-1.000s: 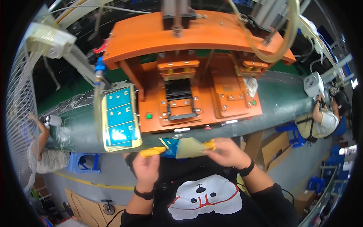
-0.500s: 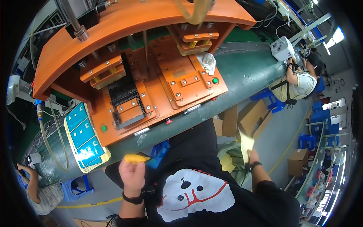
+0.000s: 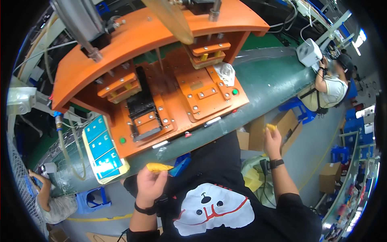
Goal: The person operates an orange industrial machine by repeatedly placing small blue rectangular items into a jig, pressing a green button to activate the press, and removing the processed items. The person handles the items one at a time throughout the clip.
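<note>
My left hand (image 3: 151,185), with yellow coverings on its fingertips, pinches a small blue flat piece (image 3: 180,166) in front of my lap. My right hand (image 3: 273,143) is raised on the right near a cardboard box. Its fingers, also yellow-tipped, are drawn together, and nothing shows in them. Ahead stands an orange press (image 3: 169,38) with two stations. In the left station sits a black fixture (image 3: 142,105); the right station has an orange plate (image 3: 201,93). A stack of blue cut-out sheets on yellow backing (image 3: 105,150) lies left of the press.
A white cloth (image 3: 225,75) lies by the right station. An open cardboard box (image 3: 256,135) and a green bag with yellow paper (image 3: 254,179) are at my right. Two people sit along the green bench (image 3: 268,76), one each side. A hose (image 3: 82,161) hangs on the left.
My right hand has let go of a pale yellow sheet and risen away from the green bag. My left hand keeps the blue piece. The whole view has shifted slightly.
</note>
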Action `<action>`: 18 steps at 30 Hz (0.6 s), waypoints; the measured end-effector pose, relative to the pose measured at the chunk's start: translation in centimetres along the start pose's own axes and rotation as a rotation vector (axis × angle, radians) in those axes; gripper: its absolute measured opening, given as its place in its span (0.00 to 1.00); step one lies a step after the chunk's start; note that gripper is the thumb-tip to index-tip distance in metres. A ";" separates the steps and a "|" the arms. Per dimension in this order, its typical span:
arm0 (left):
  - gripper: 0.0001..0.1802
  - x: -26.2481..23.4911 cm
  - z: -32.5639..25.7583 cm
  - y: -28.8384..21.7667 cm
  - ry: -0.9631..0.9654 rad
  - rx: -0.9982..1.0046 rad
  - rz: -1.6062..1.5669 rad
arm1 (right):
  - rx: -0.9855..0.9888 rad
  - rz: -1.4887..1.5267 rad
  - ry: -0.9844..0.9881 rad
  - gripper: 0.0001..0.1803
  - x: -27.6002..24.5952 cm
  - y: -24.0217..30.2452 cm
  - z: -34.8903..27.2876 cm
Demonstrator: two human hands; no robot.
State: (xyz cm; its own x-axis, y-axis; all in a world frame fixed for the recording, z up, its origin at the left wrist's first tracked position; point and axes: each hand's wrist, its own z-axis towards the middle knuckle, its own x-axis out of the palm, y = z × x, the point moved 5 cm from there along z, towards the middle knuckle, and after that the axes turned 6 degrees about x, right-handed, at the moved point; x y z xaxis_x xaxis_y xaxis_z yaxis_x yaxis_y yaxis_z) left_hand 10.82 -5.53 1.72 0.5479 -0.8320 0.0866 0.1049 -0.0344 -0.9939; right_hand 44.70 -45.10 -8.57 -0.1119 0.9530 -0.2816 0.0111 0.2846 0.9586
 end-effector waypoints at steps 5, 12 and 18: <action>0.06 -0.5 0.5 -2.4 0.023 0.071 0.198 | -0.923 -0.100 0.395 0.19 15.9 22.1 -5.1; 0.09 -0.9 1.1 -7.7 0.136 0.082 0.472 | -1.316 -0.293 0.649 0.20 28.1 30.3 -9.9; 0.10 -3.5 2.8 -10.6 0.073 0.232 0.649 | -1.514 -0.204 0.698 0.07 29.0 31.7 -9.5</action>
State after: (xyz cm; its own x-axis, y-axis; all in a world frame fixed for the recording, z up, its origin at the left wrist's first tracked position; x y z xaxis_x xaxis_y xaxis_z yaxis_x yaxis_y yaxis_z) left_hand 10.13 -0.64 12.11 0.5037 -0.6792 -0.5337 -0.0461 0.5959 -0.8018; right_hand 32.33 -9.41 14.02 -0.3847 0.5720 -0.7244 -0.9121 -0.3562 0.2032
